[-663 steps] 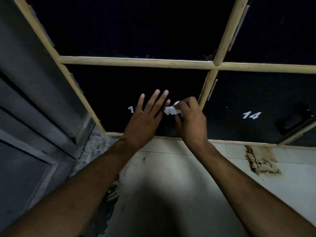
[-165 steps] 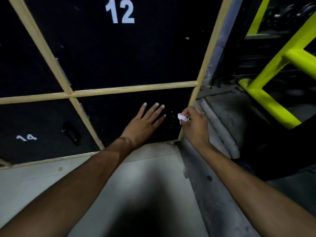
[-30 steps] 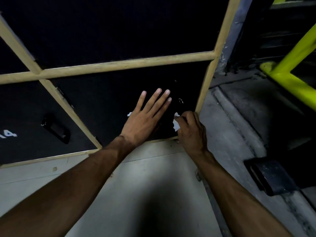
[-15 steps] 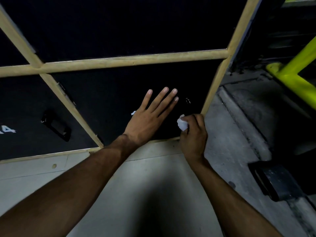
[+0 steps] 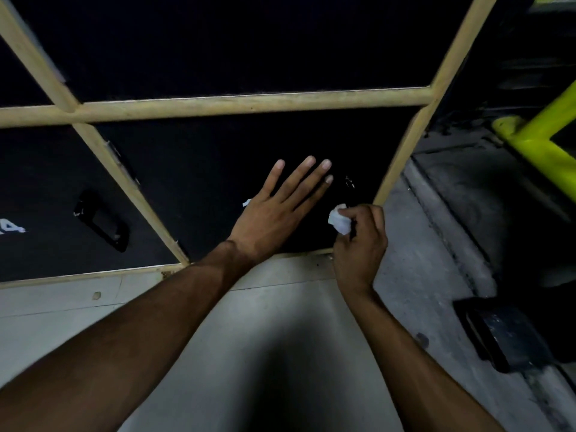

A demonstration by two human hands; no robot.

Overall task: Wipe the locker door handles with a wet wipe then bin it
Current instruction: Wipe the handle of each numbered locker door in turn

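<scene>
My left hand [image 5: 274, 213] lies flat, fingers spread, on the black door [image 5: 218, 182] of the bottom right locker. My right hand [image 5: 358, 241] is shut on a crumpled white wet wipe [image 5: 339, 221] and holds it against the door near its lower right corner. That door's handle [image 5: 350, 194] is dark and mostly hidden behind the wipe and my fingers; only a few glints show above them. To the left, locker 14's door bears a black recessed handle [image 5: 101, 221].
Pale wooden frame bars [image 5: 249, 102] divide the black doors. Grey floor tiles [image 5: 280, 307] run below the lockers. A yellow metal frame [image 5: 542, 141] stands at the right. A dark block [image 5: 505, 335] lies on the rough concrete at lower right.
My right hand with the wipe has slid a little down the door's right edge over the last second. My left hand stays flat on the same door.
</scene>
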